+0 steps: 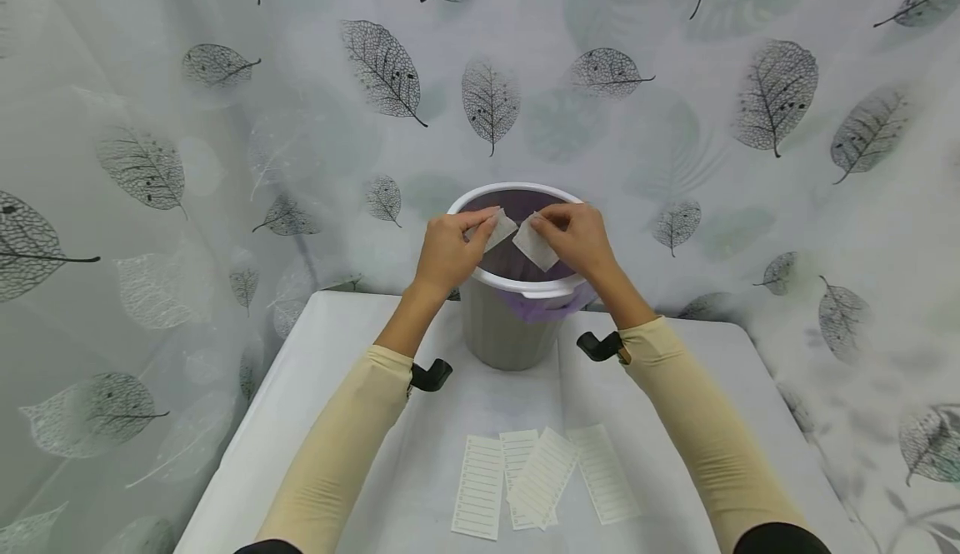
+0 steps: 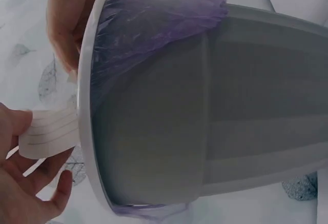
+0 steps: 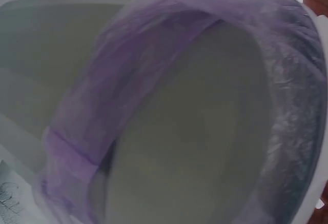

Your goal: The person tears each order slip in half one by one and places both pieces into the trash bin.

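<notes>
Over the mouth of a grey trash can (image 1: 498, 333) with a white rim, both hands hold pieces of lined paper. My left hand (image 1: 446, 247) pinches one paper piece (image 1: 501, 231) between thumb and fingers; its printed lines show in the left wrist view on the paper (image 2: 48, 134). The right hand (image 1: 581, 242) pinches another paper piece (image 1: 536, 246), tilted downward. The two pieces are close together at their upper ends. A purple trash bag (image 1: 542, 304) lines the can and folds out over its side. In the right wrist view the can and bag (image 3: 128, 75) hide most of the hand.
Several lined paper strips (image 1: 477, 487) lie on the white-covered table (image 1: 405, 471) in front of the can, some overlapping. A leaf-patterned curtain (image 1: 491, 104) hangs behind and around the table. Dark wrist mounts (image 1: 431, 376) sit on both sleeves.
</notes>
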The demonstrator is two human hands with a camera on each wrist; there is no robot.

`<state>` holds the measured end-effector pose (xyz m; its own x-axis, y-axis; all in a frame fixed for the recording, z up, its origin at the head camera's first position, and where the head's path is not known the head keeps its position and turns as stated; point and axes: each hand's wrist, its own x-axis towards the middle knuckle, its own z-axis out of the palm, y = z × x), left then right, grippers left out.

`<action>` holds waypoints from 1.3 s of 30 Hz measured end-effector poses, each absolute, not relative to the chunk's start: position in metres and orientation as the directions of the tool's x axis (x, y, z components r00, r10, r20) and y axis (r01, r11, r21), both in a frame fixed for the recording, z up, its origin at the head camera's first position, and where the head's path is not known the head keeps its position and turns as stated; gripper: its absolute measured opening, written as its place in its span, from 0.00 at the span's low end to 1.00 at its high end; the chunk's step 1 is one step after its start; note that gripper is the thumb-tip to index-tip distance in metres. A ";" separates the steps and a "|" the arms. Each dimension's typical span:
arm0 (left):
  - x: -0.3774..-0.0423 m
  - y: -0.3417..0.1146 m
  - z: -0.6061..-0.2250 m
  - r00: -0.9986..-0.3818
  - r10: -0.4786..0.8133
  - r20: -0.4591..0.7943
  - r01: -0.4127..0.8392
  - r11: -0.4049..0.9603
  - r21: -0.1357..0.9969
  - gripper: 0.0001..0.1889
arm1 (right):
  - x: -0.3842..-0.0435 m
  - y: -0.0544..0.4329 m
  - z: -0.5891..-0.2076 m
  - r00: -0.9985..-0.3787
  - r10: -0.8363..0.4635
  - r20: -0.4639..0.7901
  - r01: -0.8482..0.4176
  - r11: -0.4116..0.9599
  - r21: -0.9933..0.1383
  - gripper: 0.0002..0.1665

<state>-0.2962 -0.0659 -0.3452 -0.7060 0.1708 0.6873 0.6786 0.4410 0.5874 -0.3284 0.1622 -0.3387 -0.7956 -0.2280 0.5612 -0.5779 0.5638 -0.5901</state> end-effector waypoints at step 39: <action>-0.248 -0.086 -0.365 -0.495 0.183 0.849 0.802 0.473 0.366 0.15 | -0.260 0.177 -0.346 -0.651 -0.221 0.727 -0.715 0.500 -0.488 0.09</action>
<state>-0.2476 -0.0857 -0.3645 -0.4952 0.1828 0.8493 0.8016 0.4730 0.3656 -0.2598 0.1769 -0.3463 -0.6505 -0.2213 0.7265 -0.7154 0.4996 -0.4884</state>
